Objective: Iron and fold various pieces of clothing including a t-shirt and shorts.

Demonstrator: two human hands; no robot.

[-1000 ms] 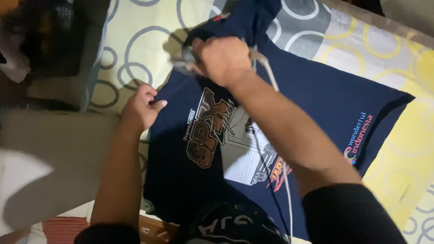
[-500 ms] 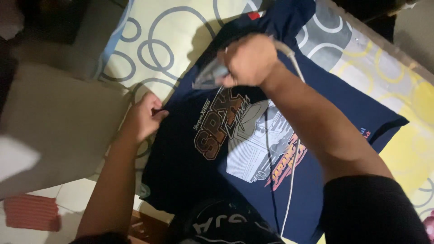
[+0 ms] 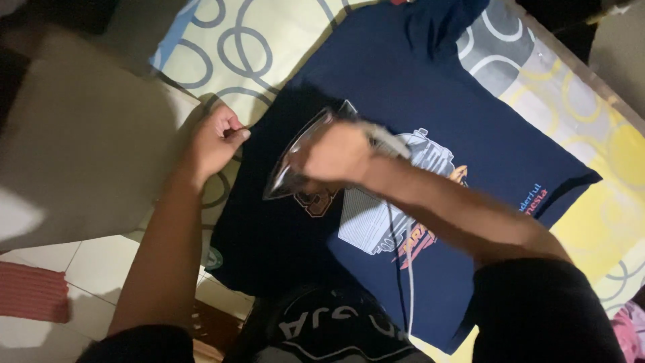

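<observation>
A dark navy T-shirt [image 3: 430, 94] with a printed picture on its front lies spread flat on a patterned cloth [image 3: 248, 40]. My right hand [image 3: 332, 156] grips the handle of a clothes iron [image 3: 295, 158], whose silver soleplate rests on the shirt's printed middle. The iron's white cord [image 3: 405, 269] trails down across the shirt toward me. My left hand [image 3: 215, 138] pinches the shirt's left edge and holds it taut.
The cloth has a yellow, grey and blue ring pattern and covers the surface under the shirt. A beige cushion or board [image 3: 80, 141] lies to the left. White floor tiles [image 3: 94, 269] and a red striped mat [image 3: 30, 292] show at the lower left.
My right hand has slid the iron down from the shirt's collar area onto the printed middle. My left hand stays on the shirt's left edge.
</observation>
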